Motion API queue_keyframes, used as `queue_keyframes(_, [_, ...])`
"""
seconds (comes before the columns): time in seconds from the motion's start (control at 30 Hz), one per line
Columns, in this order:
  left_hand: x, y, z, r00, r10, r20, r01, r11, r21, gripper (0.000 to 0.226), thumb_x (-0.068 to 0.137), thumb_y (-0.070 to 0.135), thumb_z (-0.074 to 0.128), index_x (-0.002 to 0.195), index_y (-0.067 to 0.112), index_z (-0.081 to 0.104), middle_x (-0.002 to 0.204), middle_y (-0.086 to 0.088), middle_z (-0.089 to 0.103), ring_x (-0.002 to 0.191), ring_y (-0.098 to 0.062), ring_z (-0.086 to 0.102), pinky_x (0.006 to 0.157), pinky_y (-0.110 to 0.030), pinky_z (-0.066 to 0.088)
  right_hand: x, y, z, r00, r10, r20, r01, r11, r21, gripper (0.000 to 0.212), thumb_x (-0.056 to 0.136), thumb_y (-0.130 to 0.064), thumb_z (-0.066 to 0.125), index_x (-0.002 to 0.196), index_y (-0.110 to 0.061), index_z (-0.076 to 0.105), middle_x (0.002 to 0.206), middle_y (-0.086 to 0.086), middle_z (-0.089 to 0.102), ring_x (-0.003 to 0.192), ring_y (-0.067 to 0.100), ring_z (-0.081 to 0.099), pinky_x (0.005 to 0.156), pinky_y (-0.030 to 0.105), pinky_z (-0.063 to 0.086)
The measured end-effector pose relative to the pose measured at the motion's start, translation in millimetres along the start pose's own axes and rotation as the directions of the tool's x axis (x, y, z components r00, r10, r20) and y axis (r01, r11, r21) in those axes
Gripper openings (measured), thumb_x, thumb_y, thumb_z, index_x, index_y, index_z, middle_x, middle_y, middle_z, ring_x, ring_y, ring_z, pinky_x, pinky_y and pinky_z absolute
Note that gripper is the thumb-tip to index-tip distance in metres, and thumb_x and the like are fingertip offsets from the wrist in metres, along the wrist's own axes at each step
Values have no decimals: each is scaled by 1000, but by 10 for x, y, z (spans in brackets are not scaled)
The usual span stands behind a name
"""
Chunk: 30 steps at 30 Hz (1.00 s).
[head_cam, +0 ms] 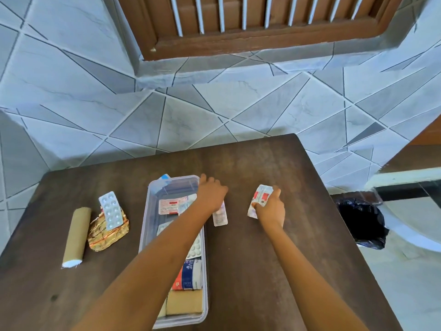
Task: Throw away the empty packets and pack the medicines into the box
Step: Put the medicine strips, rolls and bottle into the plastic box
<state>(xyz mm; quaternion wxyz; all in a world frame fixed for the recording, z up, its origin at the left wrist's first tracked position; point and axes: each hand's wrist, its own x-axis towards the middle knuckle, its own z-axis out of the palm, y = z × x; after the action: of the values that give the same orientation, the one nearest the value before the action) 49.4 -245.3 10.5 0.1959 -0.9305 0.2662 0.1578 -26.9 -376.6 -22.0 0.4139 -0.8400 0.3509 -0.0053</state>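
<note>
Red-and-white foil strip (262, 197) is sitting pinched in your right hand (270, 211), fingers (276, 192) curling round its near end, long axis pointing away from you. The black-lined bin (360, 220) is waiting past the surface (298, 259) edge to its right. The clear box (152, 211) is lying to the left, beyond your left hand (211, 194), which is covering a second strip (220, 218); I cannot tell its grip.

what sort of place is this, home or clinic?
Probably a home room, not a clinic: a barred wooden window in a tiled wall, a dark wooden table, and a black bin bag beside it.
</note>
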Motion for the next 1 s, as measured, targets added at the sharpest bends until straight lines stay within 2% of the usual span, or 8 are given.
queue_keyframes(0.13, [-193, -199, -206, 993, -51, -104, -14, 838, -546, 20, 91, 19, 52, 105, 13, 66, 116, -10, 67, 107, -26, 60, 94, -34, 46, -88, -90, -100, 999, -51, -4, 50, 971, 235, 45, 87, -6, 56, 130, -8, 43, 126, 21, 59, 113, 35, 58, 95, 40, 48])
queue_keyframes(0.23, [-506, -665, -346, 945, -254, -204, 27, 686, -727, 19, 91, 20, 55, 101, 8, 66, 110, -13, 68, 99, -26, 63, 77, -29, 44, -219, -292, -160, 988, -155, 13, 140, 920, 367, 43, 88, -7, 58, 129, -7, 45, 132, 18, 55, 117, 33, 57, 98, 40, 47])
queue_keyframes(0.47, [-818, -1264, 101, 900, -434, 49, 321, 581, -748, 22, 86, 10, 61, 105, 3, 69, 110, -17, 69, 87, -25, 63, 76, -29, 49, -732, -754, 32, 911, -373, 178, 269, 862, 430, 53, 84, -7, 64, 131, -14, 42, 123, 14, 63, 98, 17, 61, 88, 33, 51])
queue_keyframes(0.57, [-713, -1057, 242, 885, -464, -40, 287, 611, -738, 21, 87, 8, 56, 107, 6, 64, 113, -16, 67, 99, -29, 63, 80, -31, 50, -875, -755, 118, 911, -358, 206, 251, 876, 412, 51, 83, -7, 64, 129, -12, 44, 122, 13, 64, 97, 12, 59, 89, 31, 51])
queue_keyframes(0.67, [-674, -873, 299, 894, -437, -97, 231, 635, -737, 31, 94, 15, 48, 124, 7, 49, 121, -17, 60, 109, -29, 61, 91, -35, 52, -930, -703, 158, 915, -350, 201, 263, 894, 363, 42, 83, -7, 64, 122, -8, 49, 119, 13, 66, 92, 10, 59, 69, 5, 49])
queue_keyframes(0.77, [-686, -808, 457, 911, -385, -149, 211, 744, -634, 32, 95, 15, 47, 125, 6, 53, 132, -15, 53, 117, -28, 55, 96, -37, 49, -940, -685, 198, 911, -362, 196, 284, 898, 336, 34, 83, -5, 65, 115, -4, 55, 115, 13, 68, 88, 9, 59, 59, -2, 45])
queue_keyframes(0.9, [-757, -831, 601, 918, -377, -122, 202, 711, -673, 36, 96, 16, 43, 131, 8, 50, 146, -16, 38, 127, -30, 45, 104, -40, 42, -980, -737, 271, 882, -411, 231, 338, 893, 299, 28, 84, -4, 62, 112, -6, 59, 112, 11, 69, 90, 10, 61, 67, 4, 50])
queue_keyframes(1.0, [-799, -1006, 551, 892, -420, -165, 169, 650, -741, 36, 96, 9, 44, 132, 8, 46, 135, -17, 49, 116, -33, 55, 99, -40, 49, -999, -846, 378, 833, -469, 293, 428, 882, 196, 27, 87, -2, 55, 113, -6, 60, 113, 13, 68, 100, 21, 64, 88, 33, 55])
